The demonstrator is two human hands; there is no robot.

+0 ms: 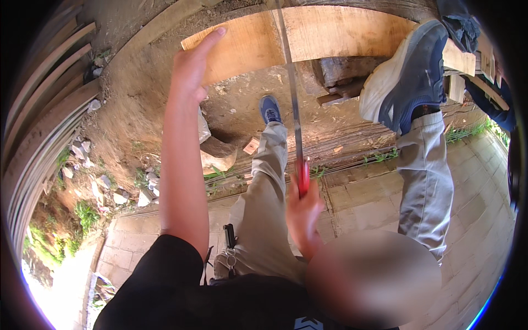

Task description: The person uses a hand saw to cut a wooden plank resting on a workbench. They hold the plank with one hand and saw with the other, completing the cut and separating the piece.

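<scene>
1. Left grip (190,69): holding plank (346,34) at its left end, thumb on top.
2. Right grip (304,212): closed around red handle (303,177) of saw (293,107), on plank's near side.
3. Blade (291,80): crosses plank left of its middle.
4. Blue shoe (412,77): over plank's right part.

Bds (49,124) far L; stones (146,197), weeds (86,215) nr paving (357,203)
</scene>
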